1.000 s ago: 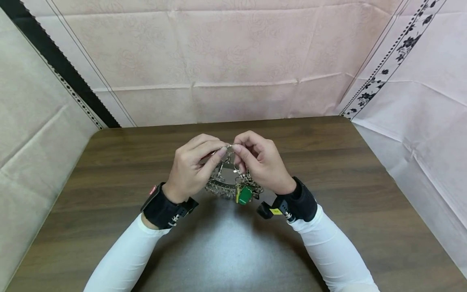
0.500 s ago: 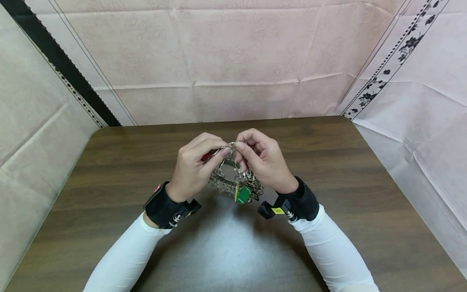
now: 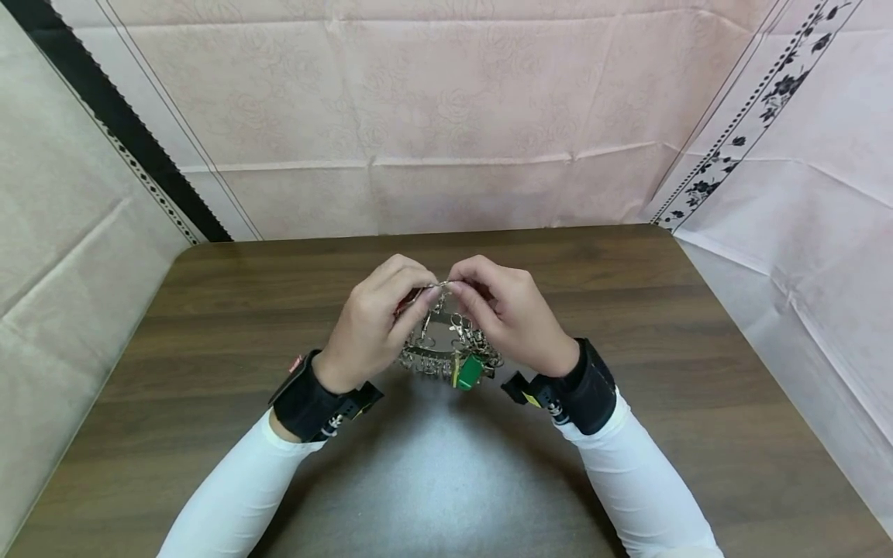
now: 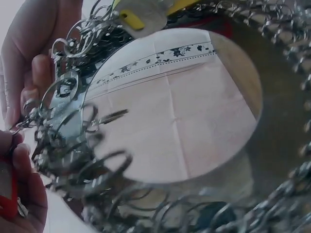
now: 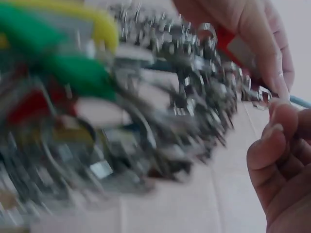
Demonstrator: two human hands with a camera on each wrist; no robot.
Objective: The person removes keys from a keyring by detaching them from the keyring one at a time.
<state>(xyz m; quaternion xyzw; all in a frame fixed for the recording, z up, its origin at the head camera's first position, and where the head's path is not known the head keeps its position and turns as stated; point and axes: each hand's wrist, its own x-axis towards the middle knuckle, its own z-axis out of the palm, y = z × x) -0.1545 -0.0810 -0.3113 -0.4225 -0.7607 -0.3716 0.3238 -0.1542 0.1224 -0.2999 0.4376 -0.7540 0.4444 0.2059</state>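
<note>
My left hand [image 3: 377,322] and my right hand [image 3: 516,314] meet fingertip to fingertip above the table. Between them they pinch a small metal key ring [image 5: 264,97]. A red key tag [image 4: 7,187] with a pale label lies in the curled fingers of my left hand, mostly hidden in the head view. Below the fingertips hangs a large flat metal hoop [image 4: 279,111], its edge crowded with split rings and short chains [image 5: 194,82]. From the hoop's near side hang a green key tag [image 3: 469,373] and a yellow key tag [image 5: 104,29].
A brown wood-grain table [image 3: 174,403] lies under both hands. Pale patterned cloth [image 3: 460,116] hangs behind its far edge and along both sides. Black camera bands [image 3: 307,403] are strapped round the wrists.
My right hand has come down slightly and turned, its fingertips now closer to the left hand's. The red tag shows less in the head view than half a second ago.
</note>
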